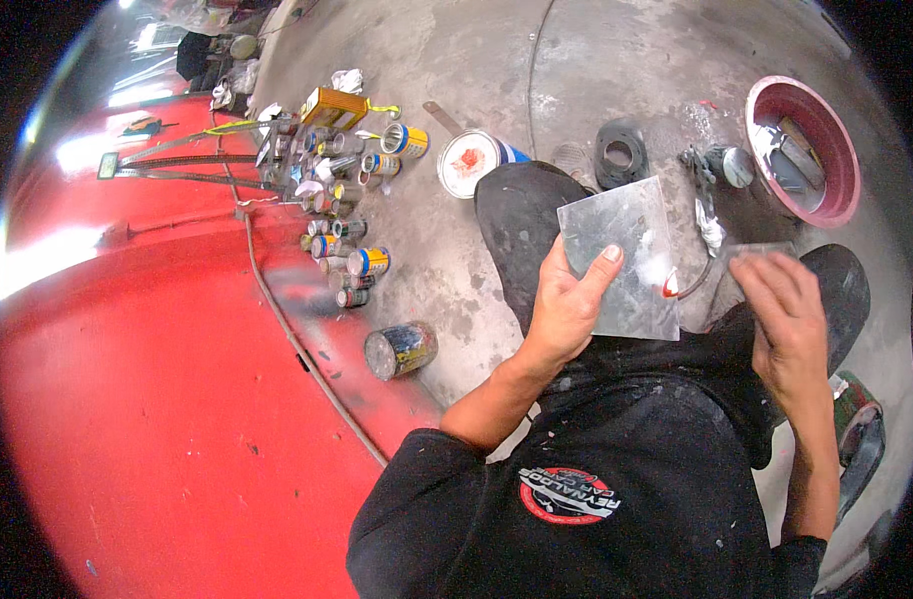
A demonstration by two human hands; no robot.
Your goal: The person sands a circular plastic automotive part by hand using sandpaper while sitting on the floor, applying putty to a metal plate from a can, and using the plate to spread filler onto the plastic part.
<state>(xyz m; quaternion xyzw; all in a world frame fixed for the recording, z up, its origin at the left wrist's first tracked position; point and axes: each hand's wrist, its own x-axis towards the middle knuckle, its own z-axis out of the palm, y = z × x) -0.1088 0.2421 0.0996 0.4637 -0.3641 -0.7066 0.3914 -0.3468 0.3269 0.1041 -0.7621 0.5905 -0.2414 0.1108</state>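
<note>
My left hand (568, 304) grips a square, greyish see-through plate (616, 235), thumb on top and fingers underneath. On the plate's right side lie a white smear of paste (656, 272) and, at its edge, a small red dab (670, 284). My right hand (791, 304) is just right of the plate, apart from it. Its fingers are closed over a thin, flat, greyish spreader (758, 248), slightly blurred and partly hidden by the fingers. Both hands are above my black-trousered legs (526, 230).
A red painted panel (177, 399) fills the left, with a hose (277, 309) along it. Several cans (368, 262) crowd beside it; a dented can (400, 349) stands nearer. Ahead are a white-lidded tin (468, 165) and black ring (621, 152). A reddish tub (846, 150) is far right.
</note>
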